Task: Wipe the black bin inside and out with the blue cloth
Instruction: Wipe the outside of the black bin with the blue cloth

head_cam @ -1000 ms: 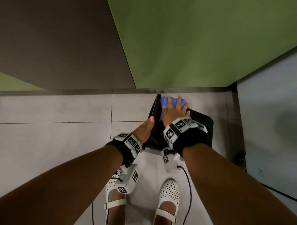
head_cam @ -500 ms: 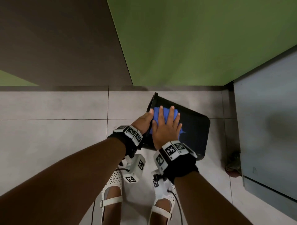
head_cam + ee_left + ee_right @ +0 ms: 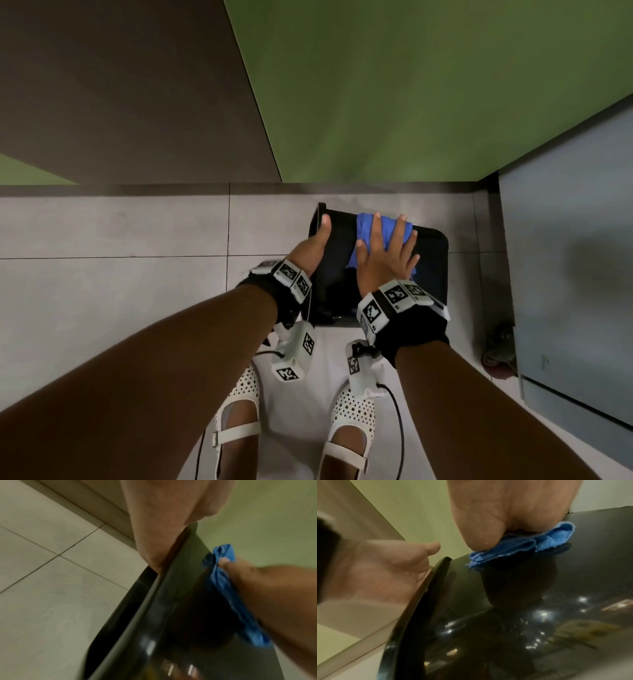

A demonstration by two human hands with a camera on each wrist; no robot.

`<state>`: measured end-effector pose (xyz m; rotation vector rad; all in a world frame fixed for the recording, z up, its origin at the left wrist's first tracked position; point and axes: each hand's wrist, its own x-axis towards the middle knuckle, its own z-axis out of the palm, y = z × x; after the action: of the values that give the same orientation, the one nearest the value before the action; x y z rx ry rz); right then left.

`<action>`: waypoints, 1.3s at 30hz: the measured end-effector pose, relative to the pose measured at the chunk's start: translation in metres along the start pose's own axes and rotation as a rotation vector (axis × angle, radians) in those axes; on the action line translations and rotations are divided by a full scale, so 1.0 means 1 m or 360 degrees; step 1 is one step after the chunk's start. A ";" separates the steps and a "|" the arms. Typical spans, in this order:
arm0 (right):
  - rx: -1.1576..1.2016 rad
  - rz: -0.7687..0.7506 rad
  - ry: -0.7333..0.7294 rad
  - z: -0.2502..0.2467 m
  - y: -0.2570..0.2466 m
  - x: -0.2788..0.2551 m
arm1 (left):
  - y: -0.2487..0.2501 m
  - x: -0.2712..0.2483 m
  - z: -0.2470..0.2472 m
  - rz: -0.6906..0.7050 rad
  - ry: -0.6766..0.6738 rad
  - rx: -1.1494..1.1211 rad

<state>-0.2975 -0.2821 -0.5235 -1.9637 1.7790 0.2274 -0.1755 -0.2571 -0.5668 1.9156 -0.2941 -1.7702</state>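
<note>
The black bin (image 3: pixel 431 260) lies tipped on its side on the tiled floor, its glossy outer wall facing up. My left hand (image 3: pixel 313 246) grips the bin's rim at the left, thumb on the outside; its fingers are hidden behind the rim. My right hand (image 3: pixel 383 253) lies flat with fingers spread and presses the bunched blue cloth (image 3: pixel 364 229) onto the wall near its far edge. In the right wrist view the cloth (image 3: pixel 522 545) is squashed under the palm (image 3: pixel 505 507) against the shiny bin (image 3: pixel 505 615). In the left wrist view the cloth (image 3: pixel 223 577) sits on the bin (image 3: pixel 180 615).
A green wall (image 3: pixel 411 85) and a brown panel (image 3: pixel 120 85) stand just behind the bin. A grey cabinet (image 3: pixel 565 274) closes off the right, with a small dark object (image 3: pixel 500 349) at its foot. My feet in white shoes (image 3: pixel 352 411) stand close in front.
My right hand has slid the cloth away from me, from the near part of the bin's wall to its far edge. The left thumb has moved further along the rim.
</note>
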 end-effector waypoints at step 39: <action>0.0028 -0.0004 -0.0160 -0.021 0.010 0.026 | 0.053 -0.046 0.000 -0.0051 0.0359 0.0447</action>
<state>-0.3074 -0.3155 -0.5188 -1.9078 1.7093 0.3029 -0.1717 -0.2798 -0.5003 2.3061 -0.4519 -1.5794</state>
